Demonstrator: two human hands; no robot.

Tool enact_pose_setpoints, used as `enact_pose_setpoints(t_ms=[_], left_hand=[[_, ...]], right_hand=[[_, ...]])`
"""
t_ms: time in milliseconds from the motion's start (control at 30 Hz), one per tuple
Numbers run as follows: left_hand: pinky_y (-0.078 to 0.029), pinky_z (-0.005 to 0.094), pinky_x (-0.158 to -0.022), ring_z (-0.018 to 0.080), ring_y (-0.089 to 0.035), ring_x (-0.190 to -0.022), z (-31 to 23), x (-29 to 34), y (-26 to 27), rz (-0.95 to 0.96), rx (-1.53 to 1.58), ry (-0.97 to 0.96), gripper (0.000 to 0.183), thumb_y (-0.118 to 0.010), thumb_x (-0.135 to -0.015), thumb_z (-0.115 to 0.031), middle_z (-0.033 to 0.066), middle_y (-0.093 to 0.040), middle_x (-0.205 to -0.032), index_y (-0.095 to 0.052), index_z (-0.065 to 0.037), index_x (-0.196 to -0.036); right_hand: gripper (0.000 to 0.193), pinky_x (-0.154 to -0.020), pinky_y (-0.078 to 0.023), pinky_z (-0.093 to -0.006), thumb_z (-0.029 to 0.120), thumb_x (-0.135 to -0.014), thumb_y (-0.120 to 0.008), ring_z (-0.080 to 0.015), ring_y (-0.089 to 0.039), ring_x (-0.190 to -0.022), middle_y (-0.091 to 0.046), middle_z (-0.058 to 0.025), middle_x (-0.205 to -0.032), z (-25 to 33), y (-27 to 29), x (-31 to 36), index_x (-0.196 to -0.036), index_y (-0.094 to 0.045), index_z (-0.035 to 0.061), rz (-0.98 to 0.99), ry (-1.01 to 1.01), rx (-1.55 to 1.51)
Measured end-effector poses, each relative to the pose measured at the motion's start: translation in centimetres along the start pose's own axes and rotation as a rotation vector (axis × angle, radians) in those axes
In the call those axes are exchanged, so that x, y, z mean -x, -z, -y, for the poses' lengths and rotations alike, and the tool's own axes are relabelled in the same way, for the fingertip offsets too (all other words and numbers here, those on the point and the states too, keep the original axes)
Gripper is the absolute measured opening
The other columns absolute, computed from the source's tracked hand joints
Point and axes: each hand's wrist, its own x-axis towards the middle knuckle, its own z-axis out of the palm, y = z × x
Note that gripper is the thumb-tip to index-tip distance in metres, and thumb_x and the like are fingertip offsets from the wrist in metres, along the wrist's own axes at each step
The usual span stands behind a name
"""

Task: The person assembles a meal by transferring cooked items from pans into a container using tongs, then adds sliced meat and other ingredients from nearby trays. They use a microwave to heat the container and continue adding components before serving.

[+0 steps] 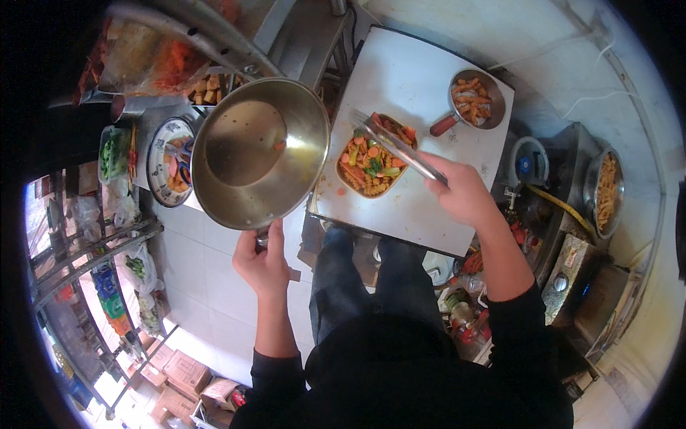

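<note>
My left hand (263, 259) is closed round the handle of a wide steel pan (239, 143), held up left of the white table. Only a few small scraps and a little oil sheen show inside it. In my right hand (461, 187) is a pair of metal tongs (407, 150), its tips over a square food container (395, 184). That container is full of mixed food (371, 161) with sliced carrot, greens and pieces of meat. A bit of carrot lies on the table beside it. The tongs' tips partly cover red pieces at the container's far side.
On the table (400, 71), a red-handled small pan (457, 107) holds fried strips. At right stand a gas burner (529, 163) and a steel bowl of fried pieces (607, 193). A patterned dish (161, 187) and shelving (93, 250) are at left; cardboard boxes (182, 372) lie below.
</note>
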Motion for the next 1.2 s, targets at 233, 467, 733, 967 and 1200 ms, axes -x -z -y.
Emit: enact_pose_setpoints(t_ms=[233, 467, 733, 967, 1200], left_hand=[[-0.041, 0.0195, -0.058, 0.0036, -0.052, -0.065, 0.5, -0.1, 0.3, -0.012, 0.076, 0.016, 0.011, -0.076, -0.091, -0.006, 0.0001, -0.066, -0.075, -0.071, 0.004, -0.094], [-0.044, 0.0196, -0.060, 0.0040, -0.054, -0.067, 0.4, 0.2, 0.2, 0.010, 0.090, 0.005, 0.011, -0.075, -0.091, -0.005, 0.0002, -0.066, -0.078, -0.071, 0.004, -0.096], [-0.044, 0.0197, -0.059, 0.0039, -0.054, -0.067, 0.1, 0.5, -0.3, 0.042, 0.044, -0.017, 0.010, -0.074, -0.091, -0.005, 0.0010, -0.067, -0.079, -0.071, 0.003, -0.095], [-0.044, 0.0200, -0.060, 0.0043, -0.054, -0.067, 0.0, 0.5, 0.0, 0.034, 0.080, 0.010, 0.009, -0.074, -0.091, -0.005, 0.0020, -0.067, -0.078, -0.071, 0.003, -0.095], [-0.047, 0.0211, -0.064, 0.0058, -0.056, -0.071, 0.5, 0.7, -0.5, 0.034, 0.087, 0.017, 0.011, -0.076, -0.090, -0.005, 0.0028, -0.068, -0.079, -0.070, 0.003, -0.095]], right_hand=[[0.052, -0.083, -0.053, -0.0367, 0.005, -0.091, -0.065, -0.0293, -0.069, -0.089, -0.070, -0.0214, -0.104, -1.1, -0.9, 2.6, -0.141, -0.059, 0.0151, -0.057, -0.043, 0.108], [0.052, -0.086, -0.052, -0.0363, 0.007, -0.091, -0.066, -0.0258, -0.068, -0.092, -0.070, -0.0186, -0.105, -1.1, 0.6, 3.4, -0.142, -0.058, 0.0109, -0.081, -0.106, -0.114], [0.053, -0.080, -0.051, -0.0312, 0.006, -0.090, -0.067, -0.0186, -0.063, -0.083, -0.069, -0.0104, -0.100, -3.4, 0.4, 0.3, -0.142, -0.057, 0.0062, -0.052, -0.019, -0.073], [0.052, -0.047, -0.040, -0.0253, 0.010, -0.093, -0.066, -0.0084, -0.050, -0.052, -0.065, -0.0045, -0.083, -3.7, 3.2, 3.0, -0.145, -0.058, 0.0135, 0.065, -0.243, -0.606], [0.059, -0.041, -0.033, -0.0204, 0.010, -0.095, -0.064, -0.0062, -0.044, -0.048, -0.062, -0.0035, -0.085, -2.9, 2.8, 3.7, -0.151, -0.048, 0.0103, 0.125, -0.450, -0.929]])
